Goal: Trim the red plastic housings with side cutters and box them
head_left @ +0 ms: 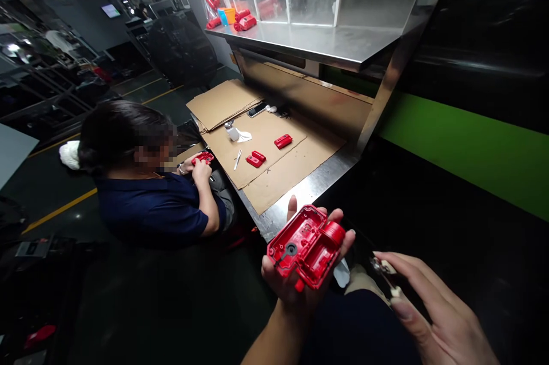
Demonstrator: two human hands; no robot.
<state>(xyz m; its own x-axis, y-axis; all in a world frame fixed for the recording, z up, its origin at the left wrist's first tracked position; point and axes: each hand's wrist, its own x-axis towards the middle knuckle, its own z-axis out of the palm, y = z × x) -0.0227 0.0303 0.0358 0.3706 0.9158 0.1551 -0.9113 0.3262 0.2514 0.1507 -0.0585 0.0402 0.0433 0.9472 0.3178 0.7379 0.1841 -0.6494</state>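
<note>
On my left hand (285,290) rests a red plastic housing (306,248), open side up, with the fingers curled round its edges. Inside it are a long hollow, a black round fitting and a deeper compartment beside a ribbed round end. To its right, my right hand (433,302) grips a small metal hand tool with cream-coloured grips (389,279) between thumb and fingers, apart from the housing. The tool's exact kind I cannot make out. Several red plastic parts (283,141) lie farther off on the cardboard-covered bench (295,165).
A co-worker (150,193) sits at left, holding a red part (203,158). On the bench are a white bottle (231,131), white tweezers-like tool (237,159), phone (257,109) and stacked cardboard (223,99). A metal shelf (317,44) with red parts overhangs it.
</note>
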